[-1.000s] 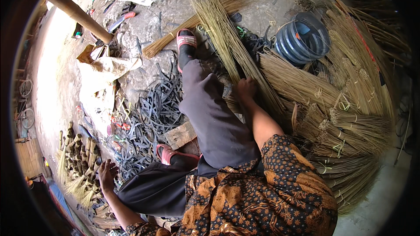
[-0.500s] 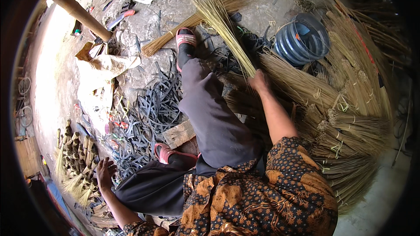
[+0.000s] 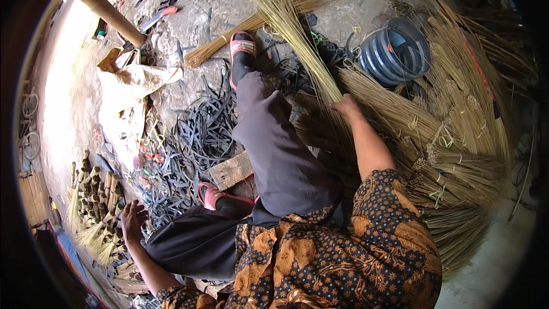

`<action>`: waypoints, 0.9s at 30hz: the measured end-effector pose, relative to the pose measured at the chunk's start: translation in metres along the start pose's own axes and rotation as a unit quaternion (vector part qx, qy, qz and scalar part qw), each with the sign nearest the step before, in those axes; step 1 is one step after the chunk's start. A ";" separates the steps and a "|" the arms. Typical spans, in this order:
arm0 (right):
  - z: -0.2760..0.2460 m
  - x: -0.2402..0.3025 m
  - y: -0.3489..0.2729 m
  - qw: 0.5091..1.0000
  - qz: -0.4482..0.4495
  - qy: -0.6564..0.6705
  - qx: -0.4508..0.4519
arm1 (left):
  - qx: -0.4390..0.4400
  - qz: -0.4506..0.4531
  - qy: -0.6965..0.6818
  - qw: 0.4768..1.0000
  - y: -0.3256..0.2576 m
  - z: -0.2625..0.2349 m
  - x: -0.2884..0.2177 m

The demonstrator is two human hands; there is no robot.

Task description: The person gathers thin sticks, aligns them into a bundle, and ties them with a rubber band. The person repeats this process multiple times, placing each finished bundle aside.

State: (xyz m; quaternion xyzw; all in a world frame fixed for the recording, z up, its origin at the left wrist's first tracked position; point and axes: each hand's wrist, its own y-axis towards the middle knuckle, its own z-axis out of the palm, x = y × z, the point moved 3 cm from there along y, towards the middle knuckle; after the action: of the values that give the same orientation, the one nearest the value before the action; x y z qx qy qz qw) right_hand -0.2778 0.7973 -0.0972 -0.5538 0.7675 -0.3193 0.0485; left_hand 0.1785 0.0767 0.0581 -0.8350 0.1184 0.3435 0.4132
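Note:
My right hand (image 3: 347,107) is closed round the lower end of a loose bundle of pale green-yellow broom straw (image 3: 311,63). The bundle slants up and away, its far tips fanning out over a tied brown straw bundle (image 3: 223,39) on the ground. My left hand (image 3: 133,217) hangs with its fingers apart, holding nothing, beside a cluster of short bound hand brooms (image 3: 97,194) at the left. Between my legs and that cluster lies a heap of dark rubbery strips (image 3: 203,131).
A ribbed clear plastic tub (image 3: 394,52) stands on straw at the right, near many tied straw bundles (image 3: 457,171). A wooden block (image 3: 230,170) is by my sandalled feet. Further off are a red-handled knife (image 3: 159,18), a wooden post (image 3: 106,8) and a crumpled sack (image 3: 134,77).
My right hand has shifted slightly right and toward me at the straw's lower end. The straw bundle has moved little. My left hand stays near the hand brooms.

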 end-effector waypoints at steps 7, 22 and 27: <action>-0.001 -0.014 0.025 0.999 -0.021 0.011 0.047 | 0.009 -0.002 0.003 1.000 -0.003 0.002 -0.003; -0.014 -0.006 0.010 0.998 -0.021 0.059 0.018 | 0.005 -0.009 -0.011 1.000 0.004 -0.003 0.006; -0.002 -0.011 0.021 0.998 -0.021 0.063 0.011 | 0.007 -0.013 -0.022 1.000 0.004 -0.003 0.007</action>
State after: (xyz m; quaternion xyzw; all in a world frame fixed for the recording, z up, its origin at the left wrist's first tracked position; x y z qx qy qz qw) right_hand -0.2921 0.8114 -0.1100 -0.5480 0.7538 -0.3625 -0.0004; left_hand 0.1832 0.0721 0.0524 -0.8259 0.1010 0.3553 0.4259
